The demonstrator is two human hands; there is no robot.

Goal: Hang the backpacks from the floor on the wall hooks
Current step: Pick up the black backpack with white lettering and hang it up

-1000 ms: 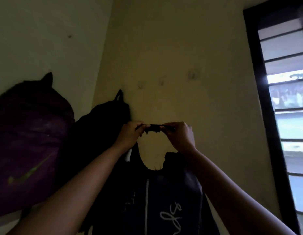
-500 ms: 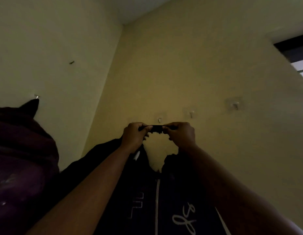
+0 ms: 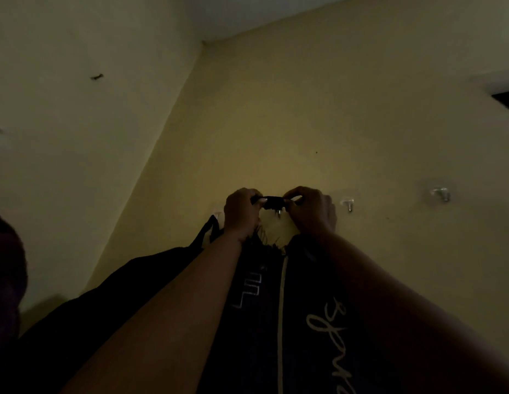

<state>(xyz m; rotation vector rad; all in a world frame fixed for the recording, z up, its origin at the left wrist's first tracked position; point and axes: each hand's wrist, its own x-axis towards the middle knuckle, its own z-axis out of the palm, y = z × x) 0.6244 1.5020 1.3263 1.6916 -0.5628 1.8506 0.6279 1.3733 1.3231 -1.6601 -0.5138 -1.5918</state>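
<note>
Dim room corner seen from below: two yellowish walls (image 3: 333, 109) meet at a vertical seam under a pale ceiling (image 3: 247, 12). Clear wall hooks on the right-hand wall: one (image 3: 347, 203) just right of the hands, another (image 3: 441, 193) farther right; a dark window corner (image 3: 507, 99) at the right edge. Left hand (image 3: 240, 213) and right hand (image 3: 311, 211), both raised, fingers closed, pinch the two ends of the top loop (image 3: 273, 201) of a dark backpack with white lettering (image 3: 290, 308), holding it stretched flat against the wall at hook height; a small hook tip (image 3: 278, 213) shows just below the loop. A second dark backpack (image 3: 133, 294) hangs to the left by its strap from another hook (image 3: 216, 215). Compared with half a second earlier, the camera has tilted further upward, showing more ceiling, and the loop, then just below the hook, is now at or above it.
</note>
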